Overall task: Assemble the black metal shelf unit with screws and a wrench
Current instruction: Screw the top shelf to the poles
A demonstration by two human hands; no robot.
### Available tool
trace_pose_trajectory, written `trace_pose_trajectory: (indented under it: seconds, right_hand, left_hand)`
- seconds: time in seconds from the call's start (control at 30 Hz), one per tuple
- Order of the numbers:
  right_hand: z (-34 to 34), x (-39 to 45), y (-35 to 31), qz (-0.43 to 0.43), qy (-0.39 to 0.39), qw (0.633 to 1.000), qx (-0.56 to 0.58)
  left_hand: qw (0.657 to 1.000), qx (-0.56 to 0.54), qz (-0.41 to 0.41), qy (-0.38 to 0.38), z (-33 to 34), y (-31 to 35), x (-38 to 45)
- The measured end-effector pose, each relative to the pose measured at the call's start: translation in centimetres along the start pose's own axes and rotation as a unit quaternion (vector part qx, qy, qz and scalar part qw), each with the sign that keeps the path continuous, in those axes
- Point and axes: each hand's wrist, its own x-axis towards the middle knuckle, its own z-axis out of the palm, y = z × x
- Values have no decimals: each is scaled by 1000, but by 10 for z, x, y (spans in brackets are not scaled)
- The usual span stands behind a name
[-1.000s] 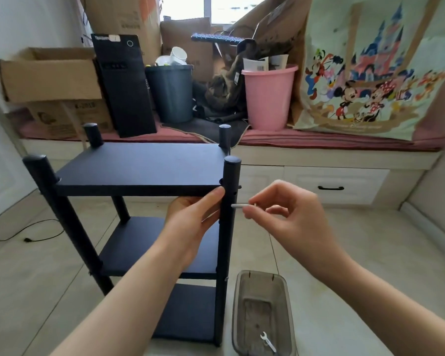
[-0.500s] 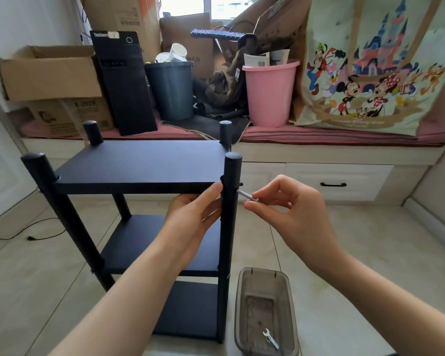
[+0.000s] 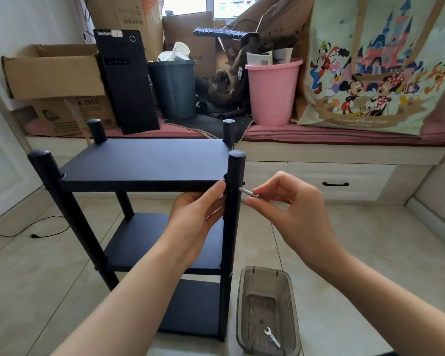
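The black metal shelf unit (image 3: 144, 163) stands upright on the tiled floor with three shelves and four round posts. My left hand (image 3: 198, 217) holds the near right post (image 3: 235, 201) just under the top shelf, thumb against the shelf's front edge. My right hand (image 3: 288, 201) pinches a silver screw (image 3: 247, 192) whose tip touches the right side of that post at top-shelf height. A small silver wrench (image 3: 271, 336) lies in the clear plastic tray (image 3: 242, 304) on the floor to the right of the shelf.
A window bench behind the shelf carries cardboard boxes (image 3: 54, 70), a black computer tower (image 3: 126, 80), a dark bin (image 3: 174, 88), a pink bucket (image 3: 272, 91) and a large cartoon bag (image 3: 375, 62). A black cable (image 3: 34, 231) lies on the floor at left.
My right hand has moved the screw up and to the left until its tip meets the post. My left hand has stayed on the post.
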Motion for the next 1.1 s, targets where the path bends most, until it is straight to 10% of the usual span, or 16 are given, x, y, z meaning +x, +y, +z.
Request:
trace_pose_trajectory:
  seconds: [1.1]
  right_hand:
    - [16,10,1,-10,0,1000,-21]
  left_hand:
    - [1000,6,3,13,2,1,-2]
